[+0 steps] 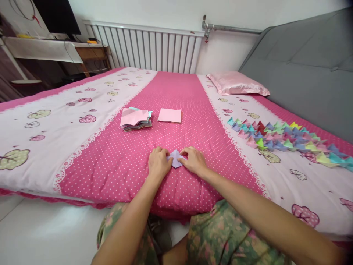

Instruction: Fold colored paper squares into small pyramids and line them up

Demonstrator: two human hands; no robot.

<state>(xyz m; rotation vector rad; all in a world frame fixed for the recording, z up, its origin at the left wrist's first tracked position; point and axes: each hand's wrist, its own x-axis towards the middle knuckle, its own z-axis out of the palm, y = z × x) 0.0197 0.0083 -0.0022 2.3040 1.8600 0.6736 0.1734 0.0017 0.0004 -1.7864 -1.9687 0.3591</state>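
A small lavender sheet of origami paper (175, 157), partly folded, lies on the pink dotted bedspread close to the bed's near edge. On its left side, my left hand (160, 161) pinches the paper between thumb and fingers. My right hand (193, 159) grips the opposite side in the same way, its thumb pressed on the paper. Beyond my hands lies a neat pile of pink square paper (169, 115). To the left of that pile is a looser stack of creased paper (135, 118), pink on top with other colours below.
Rows of folded paper boats (286, 136) in many colours stand on the bed to the right. A pink pillow (237, 84) lies at the far right by the grey headboard (300, 55). Behind the bed are a white radiator (149, 48) and a desk with a monitor (57, 16).
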